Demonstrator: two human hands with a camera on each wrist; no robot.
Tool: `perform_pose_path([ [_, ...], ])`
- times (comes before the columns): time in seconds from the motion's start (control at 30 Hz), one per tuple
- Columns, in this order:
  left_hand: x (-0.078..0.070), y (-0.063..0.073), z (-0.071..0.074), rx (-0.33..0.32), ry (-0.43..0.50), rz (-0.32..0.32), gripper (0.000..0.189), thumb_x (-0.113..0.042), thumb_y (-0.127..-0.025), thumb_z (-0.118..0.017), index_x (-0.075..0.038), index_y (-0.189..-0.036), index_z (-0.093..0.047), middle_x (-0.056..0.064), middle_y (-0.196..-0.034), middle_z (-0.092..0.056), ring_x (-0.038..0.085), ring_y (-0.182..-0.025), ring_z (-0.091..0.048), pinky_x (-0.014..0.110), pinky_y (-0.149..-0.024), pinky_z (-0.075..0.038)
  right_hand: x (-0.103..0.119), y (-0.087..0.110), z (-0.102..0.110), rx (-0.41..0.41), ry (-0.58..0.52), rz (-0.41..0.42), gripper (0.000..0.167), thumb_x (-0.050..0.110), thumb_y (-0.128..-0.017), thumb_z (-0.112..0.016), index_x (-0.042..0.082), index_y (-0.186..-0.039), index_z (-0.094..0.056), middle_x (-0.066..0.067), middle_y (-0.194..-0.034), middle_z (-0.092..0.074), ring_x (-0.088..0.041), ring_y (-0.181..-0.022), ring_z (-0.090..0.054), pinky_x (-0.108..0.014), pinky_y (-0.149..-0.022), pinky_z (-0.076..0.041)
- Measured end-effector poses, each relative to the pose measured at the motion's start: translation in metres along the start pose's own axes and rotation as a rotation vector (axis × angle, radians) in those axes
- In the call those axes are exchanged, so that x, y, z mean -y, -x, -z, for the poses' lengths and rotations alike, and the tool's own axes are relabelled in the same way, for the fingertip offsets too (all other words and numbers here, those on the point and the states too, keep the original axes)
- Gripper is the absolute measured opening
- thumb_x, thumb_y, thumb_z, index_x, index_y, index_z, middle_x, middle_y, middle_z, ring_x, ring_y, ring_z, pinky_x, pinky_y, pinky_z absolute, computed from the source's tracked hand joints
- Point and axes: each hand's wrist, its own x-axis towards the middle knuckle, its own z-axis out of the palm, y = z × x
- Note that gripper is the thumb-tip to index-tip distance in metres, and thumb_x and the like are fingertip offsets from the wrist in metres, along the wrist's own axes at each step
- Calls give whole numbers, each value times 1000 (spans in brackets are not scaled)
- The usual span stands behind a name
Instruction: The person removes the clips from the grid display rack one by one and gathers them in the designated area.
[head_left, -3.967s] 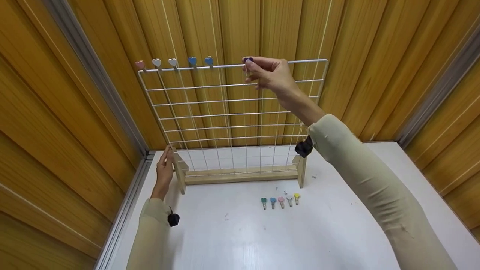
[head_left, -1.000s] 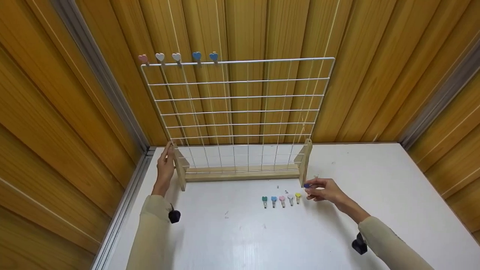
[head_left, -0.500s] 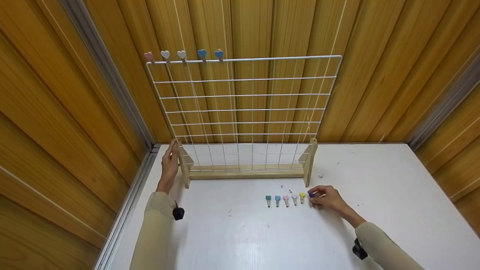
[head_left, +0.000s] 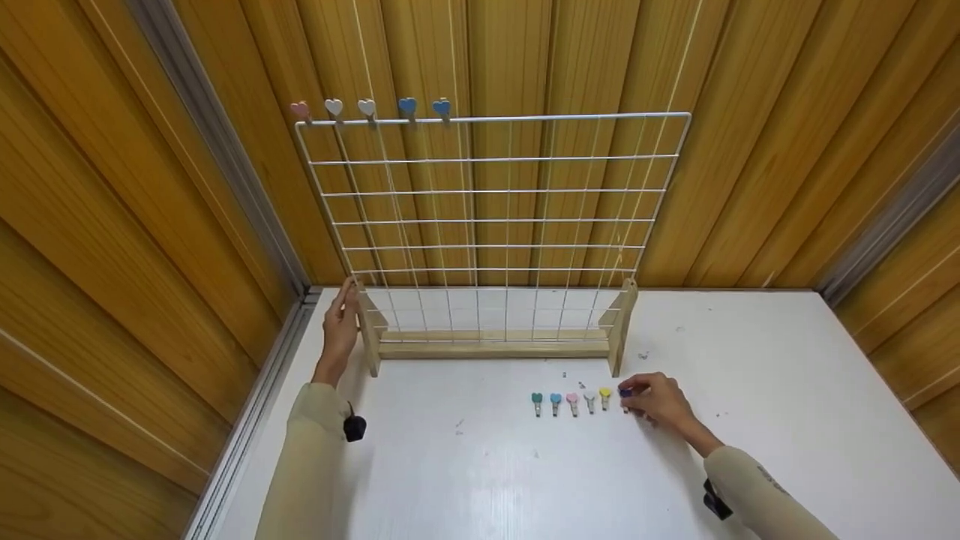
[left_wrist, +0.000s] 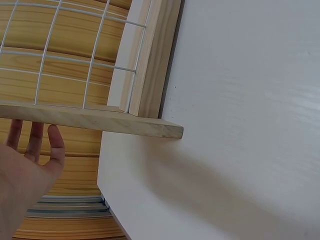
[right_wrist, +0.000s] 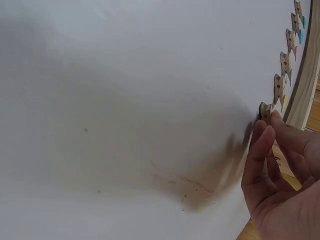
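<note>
My right hand (head_left: 660,400) pinches a wooden clothespin (right_wrist: 265,112) with a dark blue heart between thumb and fingers, at the table surface. It stands at the right end of a row of heart clothespins: green, blue, pink, white and yellow (head_left: 605,396). My left hand (head_left: 340,322) touches the outer side of the left wooden leg (left_wrist: 90,119) with its fingertips, fingers fairly straight. That leg is part of the stand holding a white wire grid (head_left: 480,191) upright. Along the grid's top bar, at the left, sit a pink clothespin (head_left: 301,110), two white ones and two blue ones (head_left: 441,109).
The white table (head_left: 480,465) carries small specks and marks. A wooden crossbar (head_left: 495,349) joins the stand's legs. Yellow wood-pattern panels (head_left: 795,150) enclose the back and sides, with a metal rail (head_left: 247,442) along the table's left edge.
The right hand has come down from the grid's top bar to the table with the dark blue clothespin, then inward beside the yellow one. The left hand stays at the leg.
</note>
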Motion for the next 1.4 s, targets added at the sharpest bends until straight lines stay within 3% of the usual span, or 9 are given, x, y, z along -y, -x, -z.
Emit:
perform_pose_path([
  [0.23,-2,-1,-3,-2,-4,9,62,-56,-109,-29,-31,-165,-17,7,-172,-19,35,-156,-24,57,-121,-35,3,-3,8,32,64,1,33,11,-90,-78,-3,-119,-71,-13,-91,-74,-14,-65,-64,-26,-55,-48],
  [0.43,-3,2,2,19,-27,6,61,-54,-110,-29,-32,-165,-16,5,-173,-16,33,-159,-18,55,-126,-26,26,-11,23,20,139,125,35,15,-94,-74,-7,-121,-67,-21,-97,-73,-21,-73,-69,-31,-63,-54],
  [0.7,0,7,16,1,-43,25,60,-52,-110,-28,-30,-165,-16,8,-173,-16,36,-157,-21,57,-123,-30,99,-22,39,38,193,313,33,11,-96,-72,-2,-125,-68,-19,-101,-73,-16,-72,-66,-26,-61,-53],
  [0.87,2,6,13,19,-42,27,60,-53,-110,-28,-32,-165,-15,9,-172,-16,35,-157,-21,56,-123,-30,150,-27,63,-21,201,377,31,14,-97,-71,0,-125,-69,-18,-103,-75,-20,-76,-69,-32,-67,-58],
  [1.13,1,3,6,22,-44,29,61,-53,-110,-27,-31,-166,-15,9,-173,-16,36,-158,-19,57,-125,-26,228,-34,86,-116,136,535,27,11,-97,-72,-1,-121,-71,-18,-101,-75,-25,-74,-68,-18,-65,-50],
  [1.4,-3,5,4,22,-19,6,62,-55,-110,-29,-31,-165,-16,10,-172,-16,37,-157,-21,59,-124,-28,300,-34,111,-149,202,601,29,16,-98,-70,2,-123,-71,-16,-107,-74,-25,-77,-68,-27,-70,-54],
])
